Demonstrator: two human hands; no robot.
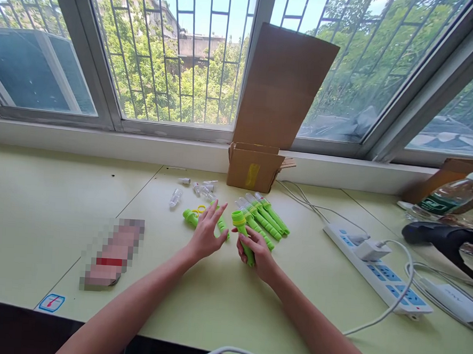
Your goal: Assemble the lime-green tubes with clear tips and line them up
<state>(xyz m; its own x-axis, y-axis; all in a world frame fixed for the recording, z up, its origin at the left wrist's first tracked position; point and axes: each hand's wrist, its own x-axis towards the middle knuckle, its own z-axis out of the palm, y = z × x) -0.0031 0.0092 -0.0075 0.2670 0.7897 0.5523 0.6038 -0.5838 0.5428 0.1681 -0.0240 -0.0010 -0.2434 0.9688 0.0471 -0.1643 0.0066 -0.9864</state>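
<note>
My right hand (256, 251) was closed around the lower part of a green tube (240, 226). This grip was clamped on the ribbed body, and the wide collar end pointed up and away from me. The tube was a little above the bench (212, 304), near its middle, just left of the row of green tubes (266, 217) that lay side by side. My left hand (207, 235) had its grip apart, with the fingers spread and nothing held. It hovered over a short green piece (189, 217) and a yellow ring (200, 210), both lying left of the tube. I could not tell if the fingertips touched anything under them. Farther away, some clear caps (198, 188) were scattered before a cardboard box (253, 168).

To do this step well, I judged that the right hand should hold the tube low, so that the collar end is free and easy to see. The left hand should take only one small piece, with the fingertips and not the whole palm, because the pieces lay close together and looked able to roll. I judged it better also to hold the tube clear of the row, so as not to push those tubes out of line.
</note>
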